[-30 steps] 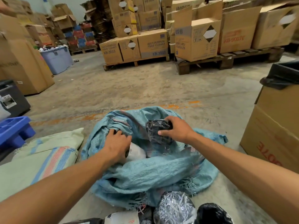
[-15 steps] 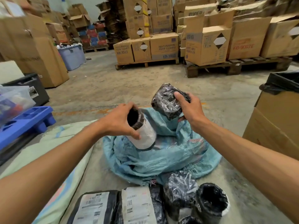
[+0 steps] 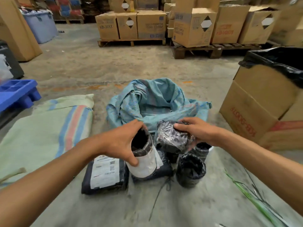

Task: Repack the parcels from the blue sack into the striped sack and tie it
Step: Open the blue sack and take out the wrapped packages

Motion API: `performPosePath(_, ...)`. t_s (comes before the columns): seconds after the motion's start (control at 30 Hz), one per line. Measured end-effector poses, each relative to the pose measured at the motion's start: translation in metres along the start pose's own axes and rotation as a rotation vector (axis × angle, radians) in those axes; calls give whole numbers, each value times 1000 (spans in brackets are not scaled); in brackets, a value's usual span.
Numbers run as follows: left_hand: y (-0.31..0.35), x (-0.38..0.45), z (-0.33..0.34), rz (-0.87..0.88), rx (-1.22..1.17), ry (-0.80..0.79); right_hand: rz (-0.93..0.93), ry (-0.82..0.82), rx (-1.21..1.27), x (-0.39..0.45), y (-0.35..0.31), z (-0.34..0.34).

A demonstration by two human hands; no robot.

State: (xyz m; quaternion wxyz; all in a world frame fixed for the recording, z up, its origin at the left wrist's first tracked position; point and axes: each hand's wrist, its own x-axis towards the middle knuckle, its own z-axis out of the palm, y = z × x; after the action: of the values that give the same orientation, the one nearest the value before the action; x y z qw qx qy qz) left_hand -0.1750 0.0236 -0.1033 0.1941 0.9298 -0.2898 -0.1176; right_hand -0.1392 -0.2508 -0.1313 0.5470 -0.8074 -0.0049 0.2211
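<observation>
The blue sack (image 3: 157, 102) lies crumpled and open on the concrete floor in front of me. The striped sack (image 3: 49, 128) lies flat to its left. My left hand (image 3: 119, 141) grips a cylindrical parcel (image 3: 144, 163) with a white label and a black end. My right hand (image 3: 198, 130) holds a black plastic-wrapped parcel (image 3: 172, 138). Both parcels are low over a pile of parcels on the floor near me: a flat black parcel with a shipping label (image 3: 105, 176) and a black wrapped roll (image 3: 190, 169).
A cardboard box lined with a black bag (image 3: 265, 99) stands at the right. A blue plastic pallet (image 3: 18, 92) sits at the left. Pallets of cardboard boxes (image 3: 136, 27) fill the back. Green strapping (image 3: 242, 192) and a dark string (image 3: 157, 197) lie on the floor.
Both hands lifted a parcel out of the blue sack, then brought them down and toward me over the pile on the floor. My view tilted downward.
</observation>
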Motion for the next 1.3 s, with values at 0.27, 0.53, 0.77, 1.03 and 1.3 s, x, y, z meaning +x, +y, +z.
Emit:
performPosePath(0.27, 7, -1, 72, 61, 101, -113, 140, 78, -114, -44, 72, -7)
performPosePath(0.53, 21, 9, 88, 78, 108, -250, 114, 242, -211, -33, 98, 9)
performPosePath(0.77, 13, 5, 123, 29, 4, -285, 35, 278, -446, -30, 97, 9)
performPosePath(1.03, 19, 11, 121, 43, 173, -330, -11, 312, -737, -30, 87, 4)
performPosePath(1.3, 18, 25, 98, 14, -67, -208, -350, 577, -860, -29, 53, -3)
